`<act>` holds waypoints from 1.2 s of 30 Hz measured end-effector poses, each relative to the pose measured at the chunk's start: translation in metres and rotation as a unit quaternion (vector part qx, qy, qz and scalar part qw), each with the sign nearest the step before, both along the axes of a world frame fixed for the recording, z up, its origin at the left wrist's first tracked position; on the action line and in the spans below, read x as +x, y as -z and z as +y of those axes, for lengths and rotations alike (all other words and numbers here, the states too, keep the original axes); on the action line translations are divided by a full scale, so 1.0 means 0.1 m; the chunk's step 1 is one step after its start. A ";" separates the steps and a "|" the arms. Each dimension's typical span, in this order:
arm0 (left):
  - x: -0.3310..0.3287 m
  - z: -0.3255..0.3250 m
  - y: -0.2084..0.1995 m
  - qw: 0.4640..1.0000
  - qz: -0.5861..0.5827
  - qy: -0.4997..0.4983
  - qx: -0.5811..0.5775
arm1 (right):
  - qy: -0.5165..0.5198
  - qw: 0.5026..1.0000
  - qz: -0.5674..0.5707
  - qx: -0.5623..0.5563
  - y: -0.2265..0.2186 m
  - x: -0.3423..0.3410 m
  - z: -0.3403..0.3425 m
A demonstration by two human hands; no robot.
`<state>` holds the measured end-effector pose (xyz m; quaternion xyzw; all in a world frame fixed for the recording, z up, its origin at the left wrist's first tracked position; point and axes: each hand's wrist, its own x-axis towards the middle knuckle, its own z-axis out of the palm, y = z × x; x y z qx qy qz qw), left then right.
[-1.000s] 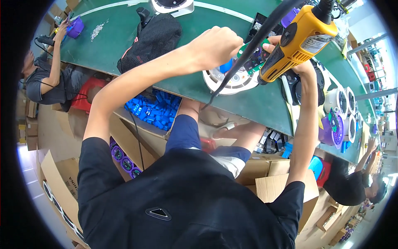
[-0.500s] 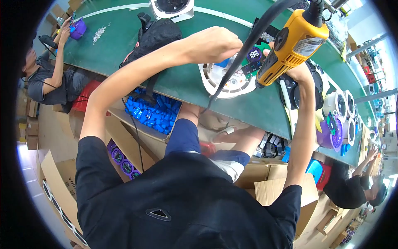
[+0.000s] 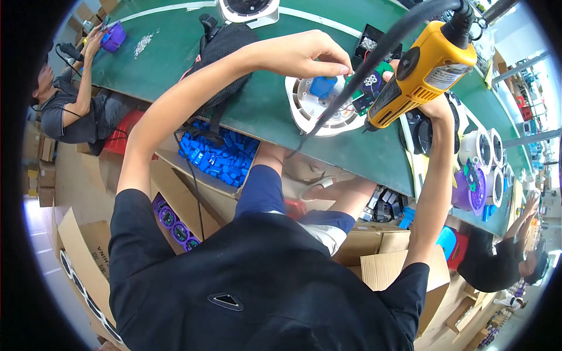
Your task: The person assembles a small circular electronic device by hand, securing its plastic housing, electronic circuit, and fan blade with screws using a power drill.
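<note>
My left hand (image 3: 310, 55) is above a round white housing (image 3: 298, 111), thumb and finger pinched at the left edge of a green circuit board (image 3: 370, 88). What lies in that pinch is too small to make out. My right hand (image 3: 434, 107) is largely hidden behind a yellow electric screwdriver (image 3: 424, 73), its thumb pressed on the board's right side. Tilted, the screwdriver points its bit down-left beside the housing; whether the right hand touches it is hidden. Inside the housing sits a blue block (image 3: 323, 87). Thin wires show between housing and board.
A thick black cable (image 3: 351, 85) crosses before the housing. A black mesh bag (image 3: 231, 55) lies left on the green table (image 3: 275, 126). Below is a box of blue parts (image 3: 216, 158). White and purple housings (image 3: 470, 190) stand right. Co-workers sit at both sides.
My left hand has opened out from a fist into a pinch at the board's edge, uncovering the blue block. The board, right hand and screwdriver appear slightly further right.
</note>
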<state>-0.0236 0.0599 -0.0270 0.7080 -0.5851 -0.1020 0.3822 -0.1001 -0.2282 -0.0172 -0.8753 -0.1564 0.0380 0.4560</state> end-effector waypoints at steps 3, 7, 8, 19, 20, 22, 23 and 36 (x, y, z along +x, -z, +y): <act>0.02 -0.01 0.00 1.000 0.007 0.003 0.002 | -0.032 0.996 -0.008 0.077 -0.01 -0.05 0.01; 0.02 -0.01 -0.05 1.000 0.021 0.013 0.014 | -0.076 0.989 -0.055 0.114 0.01 -0.03 0.02; 0.01 -0.01 -0.06 0.999 0.019 0.029 0.007 | -0.076 0.989 -0.055 0.114 0.00 -0.03 0.02; 0.00 -0.08 -0.15 0.996 -0.041 0.031 0.075 | 0.002 0.998 -0.063 -0.002 -0.01 -0.05 0.09; 0.00 -0.08 -0.17 0.992 -0.051 0.032 0.112 | 0.002 0.998 -0.062 -0.001 0.00 -0.04 0.07; -0.01 -0.09 -0.20 0.991 -0.056 0.049 0.111 | -0.092 0.991 -0.099 0.019 -0.01 -0.01 0.03; 0.02 -0.10 -0.17 0.991 -0.059 0.060 0.108 | -0.073 0.993 -0.085 0.030 0.00 0.00 0.03; -0.16 -0.20 -0.12 0.965 -0.234 -0.060 0.101 | -0.033 0.974 -0.217 -0.056 0.05 0.00 0.13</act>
